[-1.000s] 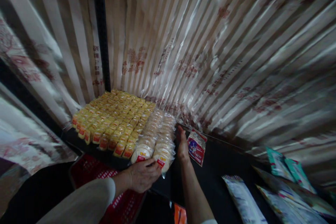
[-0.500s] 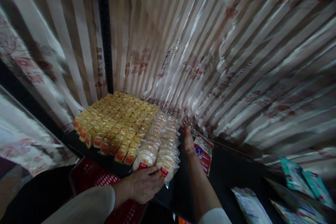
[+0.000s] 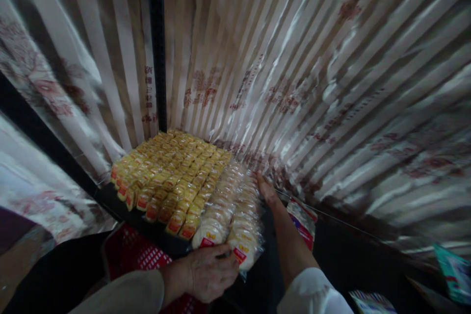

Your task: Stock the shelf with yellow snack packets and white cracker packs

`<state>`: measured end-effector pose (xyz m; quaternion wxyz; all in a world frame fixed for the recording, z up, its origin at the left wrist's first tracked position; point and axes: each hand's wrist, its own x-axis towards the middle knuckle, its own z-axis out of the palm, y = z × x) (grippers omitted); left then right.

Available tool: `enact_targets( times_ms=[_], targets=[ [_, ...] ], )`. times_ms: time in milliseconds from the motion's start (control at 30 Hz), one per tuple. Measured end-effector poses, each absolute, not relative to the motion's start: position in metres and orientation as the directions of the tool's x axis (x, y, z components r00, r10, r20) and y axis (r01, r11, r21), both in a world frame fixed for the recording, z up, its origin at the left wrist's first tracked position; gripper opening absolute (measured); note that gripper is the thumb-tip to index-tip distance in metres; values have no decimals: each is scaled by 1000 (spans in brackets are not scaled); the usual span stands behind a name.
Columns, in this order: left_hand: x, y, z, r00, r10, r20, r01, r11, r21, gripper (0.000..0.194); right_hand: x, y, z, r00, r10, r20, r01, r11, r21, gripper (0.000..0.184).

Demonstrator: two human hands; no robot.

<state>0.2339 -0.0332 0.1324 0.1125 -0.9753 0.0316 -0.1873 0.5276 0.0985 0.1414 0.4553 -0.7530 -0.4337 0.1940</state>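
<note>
Two rows of round, pale wrapped cakes (image 3: pixel 241 221) stand on edge on a black shelf, with red labels on the front packets. My left hand (image 3: pixel 211 272) rests against the front of these rows, its fingers slightly bent and touching the packets. Along the right side of the right-hand row lies my right hand (image 3: pixel 267 191), fingers stretched toward the back; its fingertips are partly hidden behind the wrappers. To the left stand several tight rows of yellow wrapped packets (image 3: pixel 176 171) with orange-red lower labels.
Striped, printed plastic sheeting (image 3: pixel 228 59) hangs behind and at the left, with a dark post (image 3: pixel 157 49) in the corner. A red basket (image 3: pixel 128 250) is below the shelf edge. A red and purple pouch (image 3: pixel 303 221) and a teal pouch (image 3: pixel 454 272) lie rightward.
The view has shifted, so the shelf and packets appear further right. My right hand has come closer against the right-hand row. My left hand stays at the front of the rows.
</note>
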Motion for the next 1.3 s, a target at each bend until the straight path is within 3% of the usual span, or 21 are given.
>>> enact_targets(
  times_ms=[200, 433, 567, 667, 767, 867, 933, 1067, 1300],
  targets=[
    [235, -32, 124, 913, -132, 387, -31, -966, -256, 34, 517, 92, 154, 486, 874, -14, 434, -255, -864, 64],
    [232, -33, 122, 924, -119, 362, -47, -978, -203, 31, 506, 77, 188, 492, 851, 187, 634, -203, -746, 59],
    [230, -33, 128, 938, -105, 332, -43, -981, -189, 30, 462, 53, 205, 242, 923, 299, 783, -5, -621, 53],
    [230, -34, 130, 931, -120, 345, -53, -979, -196, 28, 420, 34, 205, 20, 973, 231, 837, 110, -537, 50],
    [228, -38, 128, 920, -95, 381, -16, -979, -205, 23, 388, 18, 199, -104, 990, 94, 941, 128, -312, 48],
    [218, -44, 124, 896, -18, 444, 71, -981, -182, 26, 373, 8, 196, -88, 996, -13, 992, 87, -87, 54],
    [207, -46, 123, 889, 9, 457, 97, -981, -170, 32, 368, 4, 197, -75, 996, -48, 997, 75, -2, 55],
    [187, -46, 127, 904, 27, 426, 109, -980, -169, 42, 364, 4, 201, -42, 998, -52, 999, 44, 27, 57],
    [182, -39, 130, 888, 106, 447, 198, -966, -164, 39, 356, 2, 197, 2, 1000, -24, 1000, -1, 18, 59]
  ],
)
